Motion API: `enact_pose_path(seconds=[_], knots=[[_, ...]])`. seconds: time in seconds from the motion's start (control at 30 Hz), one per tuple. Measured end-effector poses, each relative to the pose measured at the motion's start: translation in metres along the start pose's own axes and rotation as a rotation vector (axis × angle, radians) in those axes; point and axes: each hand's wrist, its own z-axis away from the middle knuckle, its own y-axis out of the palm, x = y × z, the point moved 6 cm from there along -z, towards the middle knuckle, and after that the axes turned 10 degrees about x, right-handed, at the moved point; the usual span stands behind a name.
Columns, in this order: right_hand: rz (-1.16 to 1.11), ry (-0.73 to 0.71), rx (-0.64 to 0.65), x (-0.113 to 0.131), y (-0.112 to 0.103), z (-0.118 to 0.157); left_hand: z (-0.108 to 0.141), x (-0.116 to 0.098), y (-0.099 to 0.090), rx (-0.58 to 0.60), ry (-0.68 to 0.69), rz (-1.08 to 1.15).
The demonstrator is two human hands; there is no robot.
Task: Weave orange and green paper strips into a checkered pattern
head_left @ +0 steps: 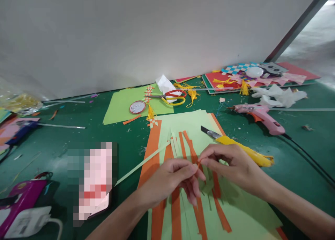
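Near the middle, my left hand point(180, 175) pinches a small orange paper strip point(199, 162) between thumb and forefinger, its other fingers loosely curled. From the right, my right hand point(230, 159) grips the same small strip at its fingertips, close to the left thumb. Beneath both hands lie light green sheets point(243, 212) with several orange strips point(176, 215) and thin pale green strips spread over them. A yellow utility knife point(235, 144) with its dark blade showing rests just beyond my right hand.
Red and yellow scissors point(174, 96), a round tin point(137, 107) and a green sheet point(117, 105) lie farther back. A pink glue gun point(269, 119) is at right. At left are a phone point(98, 180) and a purple power strip point(24, 205).
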Motion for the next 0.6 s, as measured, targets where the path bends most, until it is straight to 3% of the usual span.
enact_pose_path(seconds=[0.37,0.6], knots=[[-0.207,0.060,-0.042,-0.011,-0.003,0.000,0.000,0.003,-0.002,0.007,-0.029,-0.040],[-0.285,0.120,0.124,-0.009,0.013,-0.003,-0.001,0.003,0.000,0.003,-0.018,-0.048]])
